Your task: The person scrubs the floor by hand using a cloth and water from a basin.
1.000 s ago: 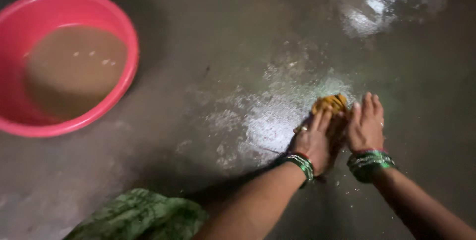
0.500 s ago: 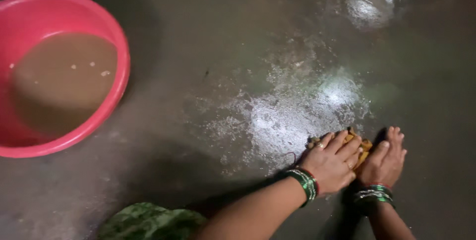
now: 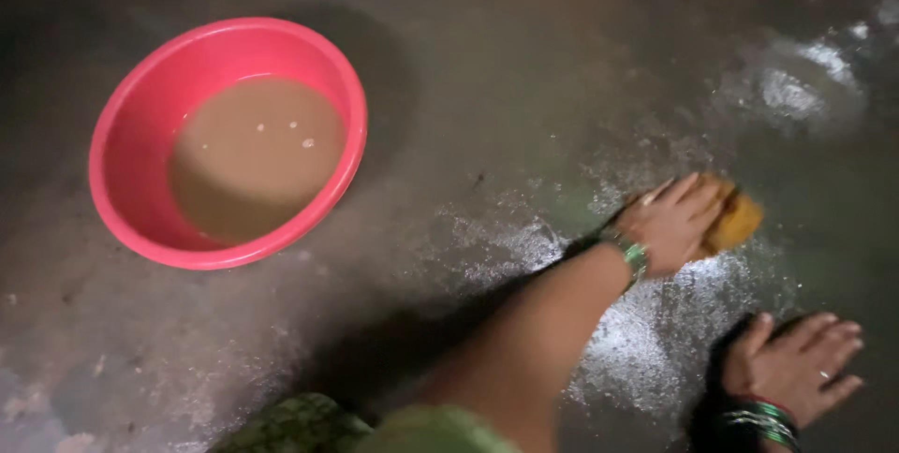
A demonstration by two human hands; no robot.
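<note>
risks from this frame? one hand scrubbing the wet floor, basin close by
1. The floor shines wet around both hands; the right hand lies flat on it, apparently bearing weight, and might slip.
2. The left hand presses the yellow cloth at full reach, so balance looks marginal.
3. The pink basin holds murky brown water; a bump could slosh it onto the floor.

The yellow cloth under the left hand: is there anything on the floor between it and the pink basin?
Nothing visible. Between the yellow cloth, pressed under the left hand, and the pink basin lies only bare wet floor. The right hand rests flat on the floor, away from that path.
</note>
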